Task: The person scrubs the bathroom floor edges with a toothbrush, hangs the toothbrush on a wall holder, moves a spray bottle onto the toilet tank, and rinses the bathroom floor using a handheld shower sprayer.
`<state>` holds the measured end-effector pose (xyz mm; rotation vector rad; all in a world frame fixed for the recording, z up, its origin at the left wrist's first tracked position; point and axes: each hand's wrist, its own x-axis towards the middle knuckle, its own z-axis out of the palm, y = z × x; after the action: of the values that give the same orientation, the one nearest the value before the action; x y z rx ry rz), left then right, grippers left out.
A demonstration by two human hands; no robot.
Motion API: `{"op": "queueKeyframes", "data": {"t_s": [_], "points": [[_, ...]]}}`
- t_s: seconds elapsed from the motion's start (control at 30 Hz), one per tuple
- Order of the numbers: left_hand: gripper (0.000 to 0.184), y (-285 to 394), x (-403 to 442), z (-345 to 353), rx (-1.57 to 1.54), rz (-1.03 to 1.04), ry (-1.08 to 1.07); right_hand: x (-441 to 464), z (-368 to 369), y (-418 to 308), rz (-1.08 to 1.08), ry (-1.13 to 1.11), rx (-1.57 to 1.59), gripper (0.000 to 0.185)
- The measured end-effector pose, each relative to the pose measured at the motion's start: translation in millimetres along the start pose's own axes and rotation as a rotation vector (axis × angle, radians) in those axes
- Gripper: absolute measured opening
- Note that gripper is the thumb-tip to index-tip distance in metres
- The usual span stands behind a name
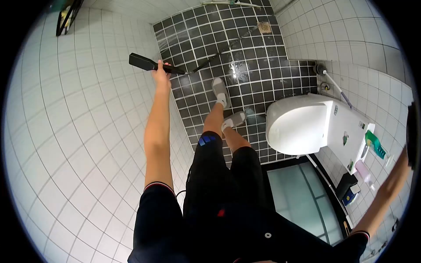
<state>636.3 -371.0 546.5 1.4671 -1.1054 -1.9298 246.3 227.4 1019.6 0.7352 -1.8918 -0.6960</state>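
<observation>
My left hand (162, 75) is closed round the handle of a black hand shower (143, 62). Its long flat head points left, toward the white tiled wall. From the handle's other end a dark hose (219, 53) runs up and right, across the view of the floor tiles. My right arm reaches to the right edge, where a dark object (412, 136) is partly cut off. The right hand itself is not visible there, and I cannot make out what the dark object is.
Right of my slippered feet stands a white toilet (298, 127) with its lid down. A toilet brush (335, 85), a green bottle (374, 142) and a pink bottle (363, 170) are near it. Dark floor tiles (258, 83) look wet; a drain (264, 27) lies ahead. A frosted door (302, 197) is lower right.
</observation>
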Motion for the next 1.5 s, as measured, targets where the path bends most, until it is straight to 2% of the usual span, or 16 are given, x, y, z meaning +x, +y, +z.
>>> {"op": "queueKeyframes", "data": {"t_s": [0.07, 0.17, 0.37, 0.4, 0.47, 0.5, 0.57, 0.63, 0.7, 0.83, 0.97, 1.07, 1.17, 1.23, 1.33, 1.5], "points": [[0.027, -16, -26, -27, 0.09, -0.005, -0.123, -10, -53, -92, 0.121, -0.133, 0.614, 0.055], [0.035, -42, -73, -52, 0.086, 0.034, -0.084, -48, -133, -252, 0.194, -0.446, 1.26, 0.049], [0.034, -79, -166, -73, -0.256, -0.143, 0.207, -119, -286, -533, -0.13, -0.693, 1.578, 0.049], [0.035, -87, -174, -82, -0.254, -0.129, 0.177, -139, -304, -573, -0.123, -0.475, 1.524, 0.049], [0.032, -90, -196, -89, -0.321, -0.091, 0.11, -151, -340, -604, 0.019, -0.509, 1.596, 0.047], [0.032, -95, -203, -96, -0.315, -0.108, 0.09, -159, -350, -612, 0.034, -0.522, 1.575, 0.047], [0.03, -94, -214, -104, -0.201, -0.01, 0.023, -169, -364, -623, -0.037, -0.819, 1.592, 0.046], [0.029, -92, -224, -114, -0.044, 0.005, 0.051, -175, -371, -620, 0.026, -0.814, 1.599, 0.041], [0.032, -90, -231, -129, 0.16, 0.224, -0.079, -176, -387, -603, 0.169, -1.11, 1.751, 0.04], [0.037, -49, -266, -143, 0.494, 0.345, -0.079, -180, -433, -577, 0.348, -0.943, 1.813, 0.047], [0.033, 12, -320, -156, 0.426, 0.299, -0.214, -170, -488, -527, 0.505, -0.876, 1.905, 0.055], [0.029, 31, -322, -167, 0.541, 0.801, -0.308, -172, -521, -515, 0.582, -0.668, 1.99, 0.054], [0.025, 59, -338, -159, 0.613, 0.758, -0.486, -160, -539, -502, 0.83, -0.706, 2.203, 0.054], [0.025, 73, -339, -142, 0.653, 0.876, -0.67, -157, -542, -496, 0.961, -0.767, 2.225, 0.053], [0.03, 83, -341, -108, 0.78, 0.94, -0.86, -166, -535, -493, 1.264, -0.678, 2.439, 0.05], [0.045, 33, -342, -53, 1.305, 1.123, -1.064, -252, -516, -504, 1.295, -0.599, 2.327, 0.037]]}}
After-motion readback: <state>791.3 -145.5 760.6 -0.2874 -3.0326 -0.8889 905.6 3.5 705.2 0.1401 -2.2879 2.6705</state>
